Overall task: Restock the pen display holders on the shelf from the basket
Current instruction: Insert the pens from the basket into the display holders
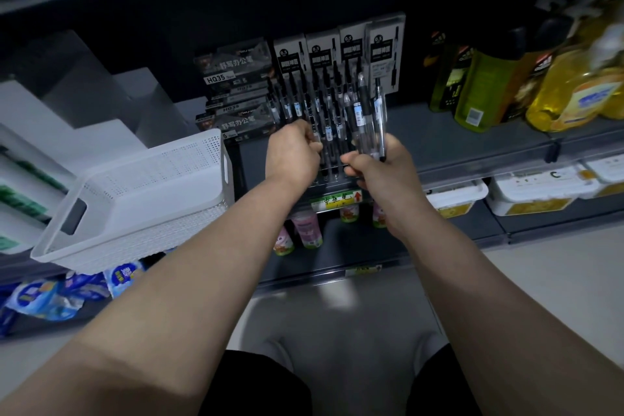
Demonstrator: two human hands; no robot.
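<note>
Head view: nearest, at the bottom edge, are the person's dark shorts [256, 388], and two bare forearms reach up from there toward the shelf [456, 142]. Below that shelf, lower levels hold blue packets [44, 297] at the left, pink bottles [305, 230] under the hands and white tubs [526, 192] at the right.

A white perforated basket [135, 199] sits at the shelf's front edge, left of the hands, with its opening toward the camera; only its white walls and floor show.

The right hand [381, 165] grips a bundle of pens [363, 118], clear-barrelled and upright, just in front of the pen display holder [332, 172]. The left hand [295, 149] is just beside it, its fingers curled in against the pens in the holder's front rows; whether it grips one cannot be told.

The holder is a clear tiered rack on the shelf with black pens standing in rows. Grey cards marked 0.5 [320, 54] rise behind them. Stacked dark boxes marked HQ35 [236, 78] stand between basket and holder. Farther right are yellow and green bottles [574, 88].
</note>
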